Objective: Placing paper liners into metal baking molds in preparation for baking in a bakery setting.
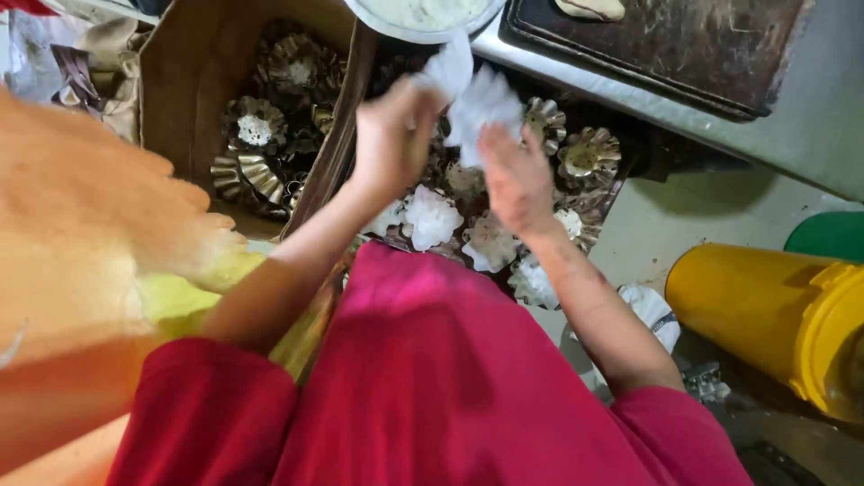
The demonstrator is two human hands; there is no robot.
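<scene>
My left hand (393, 135) and my right hand (515, 175) are raised together over a dark tray (605, 200) of fluted metal moulds. Both pinch a crumpled white paper sheet (475, 101) between them. Below the hands, several moulds on the tray hold white paper liners (430, 216); others, like the mould (589, 153) at the far right, look bare and shiny. My arms come out of bright pink sleeves.
A cardboard box (193, 72) at left holds more fluted moulds (256, 121). A metal bowl (423, 18) of pale batter and a dark baking sheet (657, 45) sit above. A yellow container (774, 315) lies at right. Orange and yellow cloth (90, 234) fills the left.
</scene>
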